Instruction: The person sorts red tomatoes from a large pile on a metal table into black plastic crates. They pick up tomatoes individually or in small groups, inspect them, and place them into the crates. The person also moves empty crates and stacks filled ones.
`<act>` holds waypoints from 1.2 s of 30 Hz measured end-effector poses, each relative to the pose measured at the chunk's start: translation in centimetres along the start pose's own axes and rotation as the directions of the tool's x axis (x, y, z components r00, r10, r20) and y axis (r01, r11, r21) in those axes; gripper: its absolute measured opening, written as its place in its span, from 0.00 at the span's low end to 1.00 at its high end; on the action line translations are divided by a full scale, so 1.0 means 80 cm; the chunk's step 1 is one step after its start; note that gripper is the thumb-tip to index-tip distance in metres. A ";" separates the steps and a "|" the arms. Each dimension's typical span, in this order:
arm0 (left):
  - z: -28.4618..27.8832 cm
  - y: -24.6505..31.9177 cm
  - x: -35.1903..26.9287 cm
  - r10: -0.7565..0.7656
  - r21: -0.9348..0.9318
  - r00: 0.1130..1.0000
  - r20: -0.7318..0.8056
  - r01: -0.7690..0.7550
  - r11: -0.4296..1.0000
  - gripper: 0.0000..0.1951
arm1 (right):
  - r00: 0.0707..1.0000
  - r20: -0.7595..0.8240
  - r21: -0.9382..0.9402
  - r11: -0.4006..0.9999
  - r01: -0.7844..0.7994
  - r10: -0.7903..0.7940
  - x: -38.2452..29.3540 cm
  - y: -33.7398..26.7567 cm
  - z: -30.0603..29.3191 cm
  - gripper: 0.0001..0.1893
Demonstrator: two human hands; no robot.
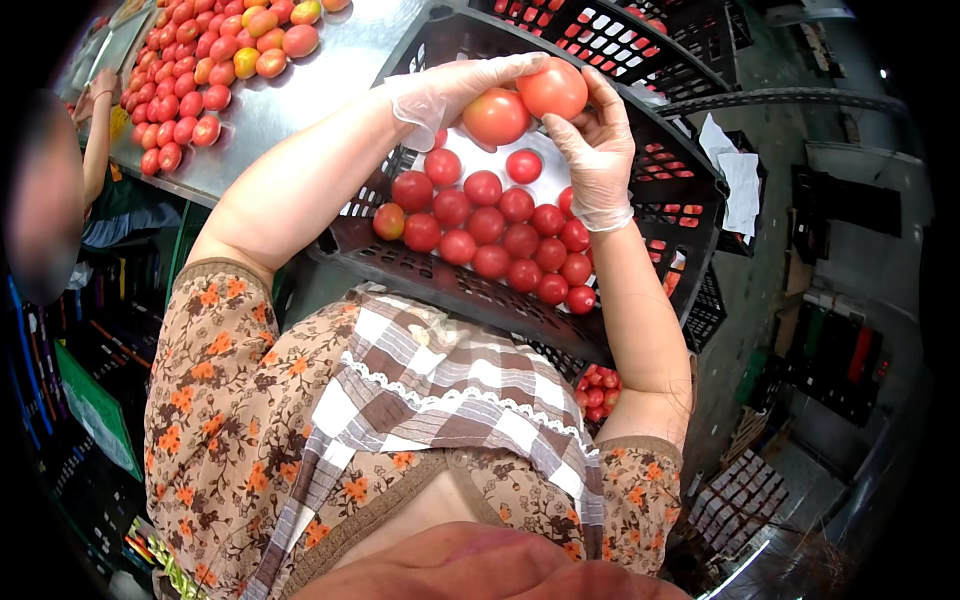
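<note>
My left hand point(450, 88), in a clear thin glove, reaches over a black plastic crate point(450, 289). Beneath its fingers is an orange-red tomato point(496, 117), and its fingertips meet a second, larger tomato point(553, 88). Also gloved, my right hand point(604, 142) grips that larger tomato between thumb and fingers. How the first tomato is supported is partly hidden. Inside the crate, several red tomatoes point(487, 225) lie side by side over a white liner point(551, 161), with one orange-yellow tomato point(388, 221) at the left end.
A metal table point(300, 97) at the upper left bears many small red and yellow tomatoes point(187, 75). Another person's hand point(103, 84) is beyond it at the far left. More black crates point(675, 45) with tomatoes stand behind and right. White paper sheets point(739, 187) lie on a crate at right.
</note>
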State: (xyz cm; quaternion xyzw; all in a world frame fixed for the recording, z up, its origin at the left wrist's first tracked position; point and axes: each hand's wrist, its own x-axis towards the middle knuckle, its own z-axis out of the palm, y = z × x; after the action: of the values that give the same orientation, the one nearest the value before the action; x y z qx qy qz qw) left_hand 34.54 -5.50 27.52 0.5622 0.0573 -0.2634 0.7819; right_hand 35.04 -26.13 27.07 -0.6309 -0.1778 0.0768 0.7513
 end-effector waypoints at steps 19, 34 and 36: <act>-0.051 0.030 -0.008 0.486 -0.716 0.799 0.354 -0.103 0.691 0.41 | 0.997 0.066 -0.311 0.949 0.055 -0.037 -0.033 -0.039 0.005 0.26; -0.226 0.116 -0.153 0.575 0.497 0.587 -0.570 -0.310 0.810 0.12 | 0.856 0.089 -0.383 0.811 -0.442 0.509 -0.069 0.043 -0.010 0.18; -0.213 0.098 -0.150 0.797 0.452 0.217 -0.564 -0.726 0.518 0.12 | 0.818 0.101 -0.491 0.743 -0.455 0.567 -0.073 0.059 -0.016 0.20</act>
State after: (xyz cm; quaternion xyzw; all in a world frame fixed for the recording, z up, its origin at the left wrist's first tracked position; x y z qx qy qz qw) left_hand 31.56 15.95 32.64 0.6042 0.0635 0.3940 0.6897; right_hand 30.60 -28.41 21.31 -0.7953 -0.1001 0.3150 0.5082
